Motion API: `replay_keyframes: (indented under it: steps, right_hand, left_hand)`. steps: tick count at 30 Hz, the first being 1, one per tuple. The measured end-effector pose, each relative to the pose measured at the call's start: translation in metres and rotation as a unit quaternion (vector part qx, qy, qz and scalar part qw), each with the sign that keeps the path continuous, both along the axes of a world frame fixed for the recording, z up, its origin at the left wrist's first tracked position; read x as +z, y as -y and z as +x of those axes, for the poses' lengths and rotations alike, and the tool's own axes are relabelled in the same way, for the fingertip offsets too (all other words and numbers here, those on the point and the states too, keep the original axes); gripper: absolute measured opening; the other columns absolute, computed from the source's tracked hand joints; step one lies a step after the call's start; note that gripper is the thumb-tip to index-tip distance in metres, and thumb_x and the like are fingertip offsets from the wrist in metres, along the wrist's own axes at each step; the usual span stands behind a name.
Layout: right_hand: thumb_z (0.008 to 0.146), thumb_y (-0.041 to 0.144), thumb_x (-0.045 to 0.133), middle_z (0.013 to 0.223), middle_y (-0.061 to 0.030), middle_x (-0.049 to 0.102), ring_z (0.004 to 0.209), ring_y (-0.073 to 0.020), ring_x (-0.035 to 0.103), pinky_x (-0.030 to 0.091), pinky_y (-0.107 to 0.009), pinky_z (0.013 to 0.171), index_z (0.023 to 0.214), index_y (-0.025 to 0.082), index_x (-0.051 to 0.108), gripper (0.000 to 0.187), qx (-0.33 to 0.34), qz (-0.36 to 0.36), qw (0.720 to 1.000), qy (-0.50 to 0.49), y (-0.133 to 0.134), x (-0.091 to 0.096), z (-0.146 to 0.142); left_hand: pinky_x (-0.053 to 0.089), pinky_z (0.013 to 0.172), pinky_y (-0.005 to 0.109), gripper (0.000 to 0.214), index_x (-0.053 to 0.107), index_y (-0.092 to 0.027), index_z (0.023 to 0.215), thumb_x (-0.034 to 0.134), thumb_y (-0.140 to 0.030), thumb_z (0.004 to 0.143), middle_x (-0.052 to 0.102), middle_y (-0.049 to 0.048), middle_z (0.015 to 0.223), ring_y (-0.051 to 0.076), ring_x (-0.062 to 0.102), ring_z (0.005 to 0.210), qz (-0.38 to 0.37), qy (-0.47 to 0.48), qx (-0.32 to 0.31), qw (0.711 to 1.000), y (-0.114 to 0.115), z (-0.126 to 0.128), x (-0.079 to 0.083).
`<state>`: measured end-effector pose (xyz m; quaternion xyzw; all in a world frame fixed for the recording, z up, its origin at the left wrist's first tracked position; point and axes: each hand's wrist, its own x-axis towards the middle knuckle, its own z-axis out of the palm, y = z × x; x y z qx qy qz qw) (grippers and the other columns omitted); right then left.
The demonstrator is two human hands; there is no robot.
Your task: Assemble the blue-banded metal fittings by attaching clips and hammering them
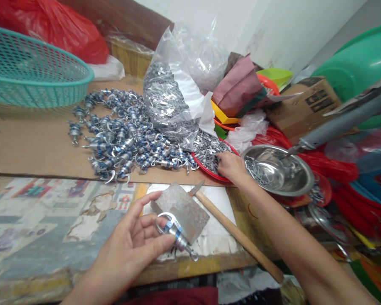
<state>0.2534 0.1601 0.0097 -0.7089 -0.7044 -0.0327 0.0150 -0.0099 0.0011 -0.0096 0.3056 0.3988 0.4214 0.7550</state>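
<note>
Near the right hand [231, 166] stand a clear bag [165, 99] and steel bowl [287, 176].

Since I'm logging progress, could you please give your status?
Left hand holding blue-and-silver fitting. Right hand at metal pieces in red dish. Wooden-handled tool between arms, beside metal block.

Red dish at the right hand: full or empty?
Looks full: small metal pieces cover the red dish out to its visible rim, at the right hand.

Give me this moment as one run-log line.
left hand: holds blue-and-silver part | right hand: at small metal pieces in red dish | nearby: metal block, wooden-handled tool, steel bowl
</note>
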Motion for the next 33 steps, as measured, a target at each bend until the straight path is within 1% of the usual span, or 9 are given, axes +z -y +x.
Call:
replay_keyframes:
  steps: [4,8,9,12,14,17,21,29,33]
  right_hand:
    - [0.086,0.018,0.054,0.102,-0.0108,0.067,0.096,-0.0222,0.062,0.048,-0.035,0.085,0.099,0.012,0.066,0.019,0.031,0.037,0.994,-0.094,0.021,0.013,-0.007]
    - [0.080,0.024,0.063,0.078,-0.0002,0.072,0.069,-0.0126,0.067,0.052,-0.020,0.064,0.087,0.018,0.070,0.011,0.127,-0.007,0.970,-0.208,0.073,0.022,-0.038]
    - [0.079,0.022,0.065,0.074,0.0012,0.072,0.067,-0.0113,0.066,0.052,-0.019,0.063,0.081,0.018,0.070,0.007,0.173,-0.014,0.954,-0.244,0.088,0.022,-0.047]
    - [0.084,0.012,0.057,0.077,-0.0038,0.070,0.072,-0.0133,0.063,0.050,-0.023,0.067,0.083,0.015,0.068,0.012,0.371,0.038,0.868,-0.327,0.124,0.020,-0.068]
    - [0.087,0.013,0.052,0.078,-0.0062,0.067,0.074,-0.0152,0.060,0.047,-0.027,0.069,0.087,0.013,0.066,0.013,0.416,0.051,0.859,-0.294,0.136,0.021,-0.073]
    - [0.088,0.019,0.052,0.073,-0.0052,0.062,0.071,-0.0154,0.055,0.043,-0.028,0.067,0.083,0.013,0.063,0.014,0.401,-0.010,0.883,-0.245,0.138,0.026,-0.073]
    - [0.089,0.019,0.051,0.075,-0.0034,0.062,0.074,-0.0141,0.055,0.041,-0.025,0.067,0.082,0.015,0.064,0.015,0.386,-0.065,0.877,-0.277,0.130,0.026,-0.074]
    - [0.085,0.023,0.058,0.070,-0.0042,0.062,0.066,-0.0144,0.056,0.041,-0.025,0.059,0.086,0.017,0.073,0.017,0.315,-0.010,0.878,-0.360,0.132,0.010,-0.100]
    - [0.087,0.019,0.053,0.082,-0.0049,0.064,0.076,-0.0146,0.060,0.046,-0.025,0.068,0.089,0.016,0.069,0.016,0.263,0.066,0.869,-0.413,0.134,0.012,-0.082]
  left_hand:
    - [0.053,0.071,0.028,0.076,0.030,-0.027,0.128,0.075,-0.024,0.067,0.063,-0.0021,0.079,0.016,0.066,0.073,0.018,0.017,0.008,1.000,0.000,0.001,-0.005]
    - [0.052,0.071,0.029,0.076,0.030,-0.027,0.129,0.075,-0.021,0.068,0.064,-0.0020,0.077,0.016,0.065,0.073,0.011,0.011,0.008,1.000,-0.001,0.001,-0.005]
    - [0.052,0.071,0.028,0.076,0.030,-0.027,0.129,0.075,-0.020,0.067,0.065,-0.0017,0.078,0.016,0.065,0.073,0.007,0.013,0.009,1.000,-0.001,0.001,-0.004]
    - [0.052,0.070,0.026,0.076,0.031,-0.026,0.129,0.075,-0.018,0.068,0.067,-0.0008,0.078,0.016,0.065,0.074,0.009,0.028,0.013,0.999,-0.001,0.001,-0.003]
    - [0.052,0.069,0.025,0.075,0.032,-0.025,0.128,0.075,-0.017,0.068,0.068,-0.0008,0.076,0.015,0.064,0.073,0.018,0.040,0.015,0.999,-0.001,0.002,-0.004]
    - [0.052,0.068,0.024,0.073,0.034,-0.025,0.127,0.075,-0.016,0.067,0.068,-0.0013,0.076,0.013,0.064,0.072,0.024,0.042,0.022,0.999,-0.001,0.003,-0.005]
    - [0.051,0.067,0.021,0.071,0.035,-0.025,0.126,0.075,-0.017,0.068,0.068,-0.0022,0.076,0.012,0.063,0.072,0.023,0.031,0.029,0.999,0.000,0.003,-0.005]
    - [0.053,0.071,0.025,0.070,0.033,-0.026,0.125,0.074,-0.017,0.069,0.070,0.0003,0.082,0.014,0.065,0.074,0.027,0.039,0.021,0.999,0.000,0.003,-0.004]
    - [0.053,0.070,0.026,0.070,0.034,-0.025,0.125,0.074,-0.017,0.068,0.068,-0.0008,0.077,0.016,0.066,0.074,0.016,0.026,0.029,0.999,0.000,0.004,-0.004]
